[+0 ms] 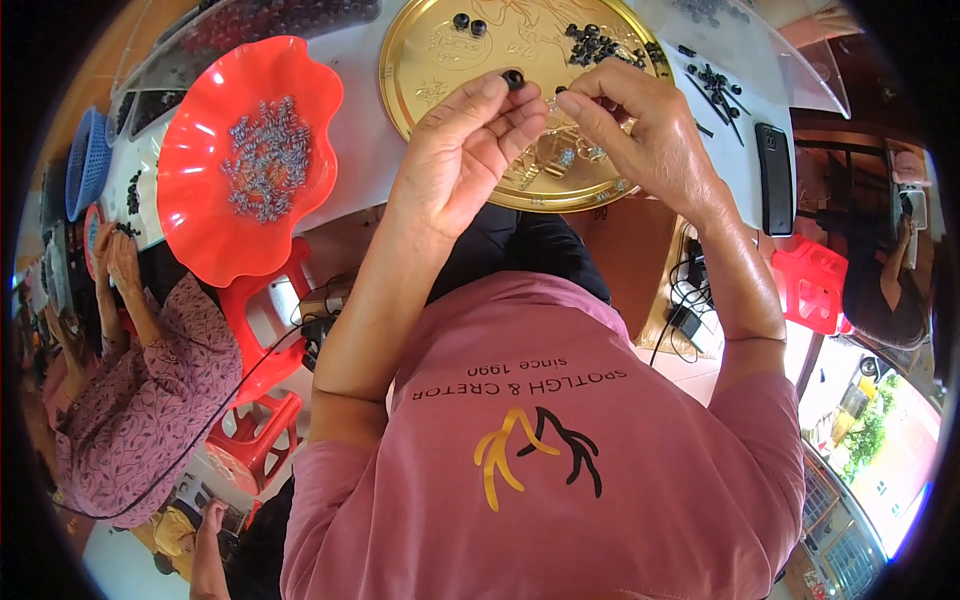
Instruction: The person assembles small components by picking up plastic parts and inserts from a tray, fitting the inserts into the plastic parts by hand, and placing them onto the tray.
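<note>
My left hand is raised over the near part of a round gold tray. Its thumb and index finger pinch a small round black part with a hole in it. Close by on the right, my right hand has its thumb and fingers pressed together. A small dark piece shows at those fingertips; its kind I cannot make out. Two black round parts lie on the tray's far left, and a heap of black parts at its far right. Small clear and metallic pieces lie below my hands.
A red scalloped bowl holding many small metal springs stands at the left. Loose black parts and a black phone lie right of the tray. A co-worker's hands are at the far left, near a blue basket.
</note>
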A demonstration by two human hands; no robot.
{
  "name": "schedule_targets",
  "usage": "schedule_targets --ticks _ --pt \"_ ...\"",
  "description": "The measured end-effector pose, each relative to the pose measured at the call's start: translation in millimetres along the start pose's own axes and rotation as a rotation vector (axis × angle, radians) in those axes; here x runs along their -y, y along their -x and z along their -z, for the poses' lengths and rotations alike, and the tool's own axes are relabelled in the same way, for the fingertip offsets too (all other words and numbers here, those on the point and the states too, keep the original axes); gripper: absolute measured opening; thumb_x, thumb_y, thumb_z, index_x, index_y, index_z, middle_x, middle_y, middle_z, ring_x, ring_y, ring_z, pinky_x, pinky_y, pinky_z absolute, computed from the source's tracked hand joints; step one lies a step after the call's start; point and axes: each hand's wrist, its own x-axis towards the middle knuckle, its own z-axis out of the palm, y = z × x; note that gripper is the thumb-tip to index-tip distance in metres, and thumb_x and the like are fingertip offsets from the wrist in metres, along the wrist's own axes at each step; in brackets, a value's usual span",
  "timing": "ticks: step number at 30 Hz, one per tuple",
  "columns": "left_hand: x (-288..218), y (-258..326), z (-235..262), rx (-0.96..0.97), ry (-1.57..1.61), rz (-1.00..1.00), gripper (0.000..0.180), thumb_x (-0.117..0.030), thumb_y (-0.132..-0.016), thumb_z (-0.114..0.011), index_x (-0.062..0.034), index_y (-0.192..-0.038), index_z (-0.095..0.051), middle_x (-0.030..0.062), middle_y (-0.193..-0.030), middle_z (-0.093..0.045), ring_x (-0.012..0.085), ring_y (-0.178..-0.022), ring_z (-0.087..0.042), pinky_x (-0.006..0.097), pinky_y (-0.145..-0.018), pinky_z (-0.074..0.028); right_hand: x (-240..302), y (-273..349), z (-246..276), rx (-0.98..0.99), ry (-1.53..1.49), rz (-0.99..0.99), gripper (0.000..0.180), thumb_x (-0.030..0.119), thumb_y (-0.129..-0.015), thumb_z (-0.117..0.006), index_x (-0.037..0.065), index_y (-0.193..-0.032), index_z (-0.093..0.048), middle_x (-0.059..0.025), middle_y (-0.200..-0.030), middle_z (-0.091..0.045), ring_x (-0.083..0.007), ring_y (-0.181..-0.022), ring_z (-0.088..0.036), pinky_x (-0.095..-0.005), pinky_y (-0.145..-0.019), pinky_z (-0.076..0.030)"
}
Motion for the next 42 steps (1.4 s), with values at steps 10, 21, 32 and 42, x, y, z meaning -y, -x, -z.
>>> schedule_targets --ticks 10,21,32,42 --pt "-2 -8 -4 0.121 0.143 -0.042 0.023 -0.020 -0.099 -0.055 -0.0019 -0.111 -0.061 0.0228 -0.138 -0.050 0.0342 -0.133 -0.044 0.046 -0.113 -0.036 16 -9 -23 -0.187 0.018 0.089 0.015 0.020 -0.085 -0.070 0.007 -0.093 -0.070 -0.0095 -0.085 -0.066 -0.0250 -0.067 -0.063 -0.0343 -0.058 -0.050" --pt "2 -9 -9 0.226 0.129 -0.110 0.026 -0.024 -0.102 -0.048 -0.0085 -0.117 -0.063 0.0196 -0.146 -0.044 0.0336 -0.135 -0.040 0.046 -0.114 -0.035 9 -13 -57 -0.279 0.170 0.334 0.016 0.010 -0.078 -0.070 0.009 -0.095 -0.071 -0.0076 -0.084 -0.064 -0.0283 -0.068 -0.064 -0.0373 -0.057 -0.053" --pt "5 -4 -6 0.099 -0.353 -0.316 0.023 -0.018 -0.099 -0.058 -0.0029 -0.116 -0.055 0.0076 -0.108 -0.062 0.0160 -0.097 -0.059 0.033 -0.092 -0.048 23 -14 -19 -0.211 -0.547 -0.155 0.032 0.008 -0.089 -0.069 0.001 -0.119 -0.062 -0.0047 -0.095 -0.069 -0.0106 -0.090 -0.065 -0.0253 -0.075 -0.054" --pt "9 1 -14 0.024 -0.680 -0.409 0.021 -0.011 -0.098 -0.060 -0.0004 -0.115 -0.053 0.0052 -0.099 -0.060 0.0105 -0.088 -0.058 0.025 -0.081 -0.049 12 -13 -14 -0.088 -0.438 -0.196 0.029 0.009 -0.087 -0.071 0.002 -0.114 -0.065 -0.0059 -0.092 -0.069 -0.0115 -0.085 -0.065 -0.0267 -0.074 -0.053"
